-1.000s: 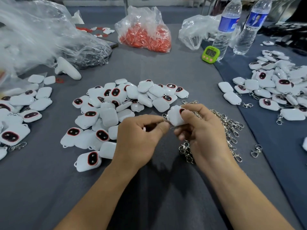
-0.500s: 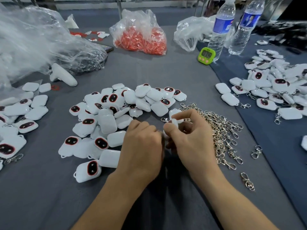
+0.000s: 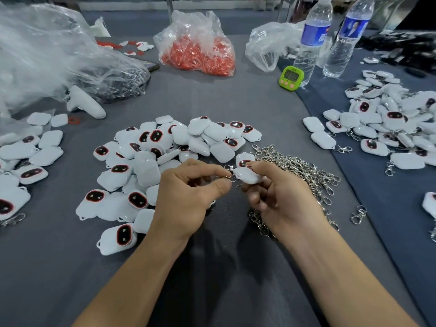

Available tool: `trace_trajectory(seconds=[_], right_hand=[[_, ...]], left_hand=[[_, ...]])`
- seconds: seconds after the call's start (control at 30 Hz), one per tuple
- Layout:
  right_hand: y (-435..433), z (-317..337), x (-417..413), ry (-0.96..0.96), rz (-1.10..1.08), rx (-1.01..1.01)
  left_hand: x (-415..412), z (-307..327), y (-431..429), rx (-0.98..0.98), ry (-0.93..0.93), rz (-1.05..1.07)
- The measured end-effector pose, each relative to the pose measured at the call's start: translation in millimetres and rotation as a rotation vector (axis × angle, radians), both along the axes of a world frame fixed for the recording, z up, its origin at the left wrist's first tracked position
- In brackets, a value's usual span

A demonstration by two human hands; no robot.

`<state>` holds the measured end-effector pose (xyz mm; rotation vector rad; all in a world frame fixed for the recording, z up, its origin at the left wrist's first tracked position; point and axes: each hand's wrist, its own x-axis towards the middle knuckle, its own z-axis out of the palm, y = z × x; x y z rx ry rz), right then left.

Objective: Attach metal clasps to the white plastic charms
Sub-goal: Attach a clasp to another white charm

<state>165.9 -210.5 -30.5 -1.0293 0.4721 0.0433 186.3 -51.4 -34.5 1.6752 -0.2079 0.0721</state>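
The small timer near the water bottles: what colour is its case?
Bright green timer, seen in the head view.

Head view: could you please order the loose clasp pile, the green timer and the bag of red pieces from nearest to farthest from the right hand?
1. Loose clasp pile: beside and partly under the right hand.
2. Green timer: far ahead, slightly right.
3. Bag of red pieces: far ahead, off to the left.

One white charm [image 3: 247,176] gripped in right hand [image 3: 280,201], tilted, plain back up, loop end pointing left. Silver clasp ring [image 3: 230,177] pinched at that loop by left hand [image 3: 188,197]. Loose charms [image 3: 165,147], several showing dark red-rimmed faces, heaped just behind. Spare clasps [image 3: 304,172] tangled in a pile alongside, to the right.
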Motion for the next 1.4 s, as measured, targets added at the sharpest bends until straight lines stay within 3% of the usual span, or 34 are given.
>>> trace_trajectory(seconds=[0.2, 0.37, 0.47, 0.6, 0.7, 0.8, 0.87, 0.97, 1.0, 1.07, 1.13, 1.2, 1.33, 1.4], right_hand=[[-2, 4, 1, 0.067, -0.03, 0.081], [-5, 5, 0, 0.056, -0.002, 0.055], [-6, 4, -1, 0.056, 0.03, 0.011], [-11, 3, -1, 0.017, 0.056, -0.059], [-18, 0, 1, -0.005, 0.079, -0.242], [-28, 1, 2, -0.027, 0.138, -0.467], [-39, 7, 5, -0.067, 0.047, -0.28], [-69, 14, 0, -0.314, -0.195, 0.578], [-79, 14, -3, -0.398, -0.234, 0.753], [-88, 14, -7, -0.471, -0.242, 0.874], [-83, 12, -5, -0.434, -0.217, 0.75], [-68, 10, 0, -0.326, -0.161, 0.405], [-31, -4, 4, -0.193, -0.033, -0.939], [-15, -14, 2, -0.223, 0.115, -1.342]], left_hand=[[-11, 0, -6, 0.219, -0.188, 0.055], [-18, -2, -11, 0.601, -0.643, 0.251], [-16, -5, -6, 0.713, -0.8, 0.247], [-12, -3, 0, 0.786, -0.838, 0.195], [-9, -3, -1, 0.84, -0.844, 0.152], [-11, -6, -6, 0.766, -0.67, 0.134], [-10, -6, -6, 0.724, -0.558, 0.162], [-6, -7, 0, 0.78, -0.484, 0.204], [-4, -8, 3, 0.812, -0.444, 0.21], [0, -7, 8, 0.866, -0.329, 0.204], [2, -6, 10, 0.932, -0.244, 0.128], [2, -3, 12, 0.959, -0.227, 0.071], [-4, 5, 16, 1.001, -0.226, -0.007], [-4, 5, 19, 1.025, -0.224, -0.086]])
